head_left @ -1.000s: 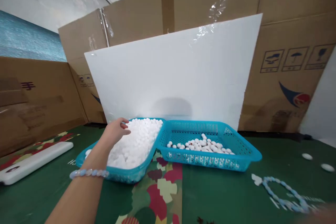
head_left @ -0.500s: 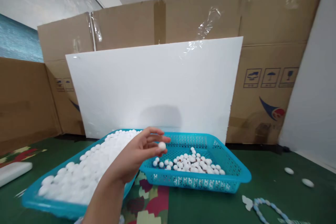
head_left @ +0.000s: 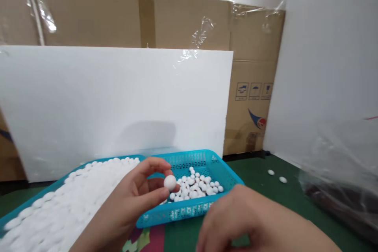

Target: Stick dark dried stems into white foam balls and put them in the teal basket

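My left hand (head_left: 144, 191) holds a small white ball (head_left: 169, 182) between thumb and fingertips, in front of a blue plastic basket (head_left: 189, 208). Inside that basket is a loose heap of white balls (head_left: 193, 187), some with reddish-brown spots. To the left, a larger blue basket (head_left: 71, 173) is filled with white balls (head_left: 63, 208), partly behind my left forearm. My right hand (head_left: 230, 220) is low at the front, to the right of the left hand, with knuckles bent and back towards me. Its fingertips are hidden and blurred, so whatever they hold does not show.
Two white oval pieces (head_left: 277, 176) lie on the green tabletop (head_left: 254, 175) at the right. A clear plastic bag with dark contents (head_left: 339, 204) stands at the right edge. Behind the baskets rise a white board (head_left: 118, 94) and cardboard (head_left: 189, 19).
The view has turned to the right. My left hand, still with the white ball, has come nearer. My right hand has entered from the lower right.
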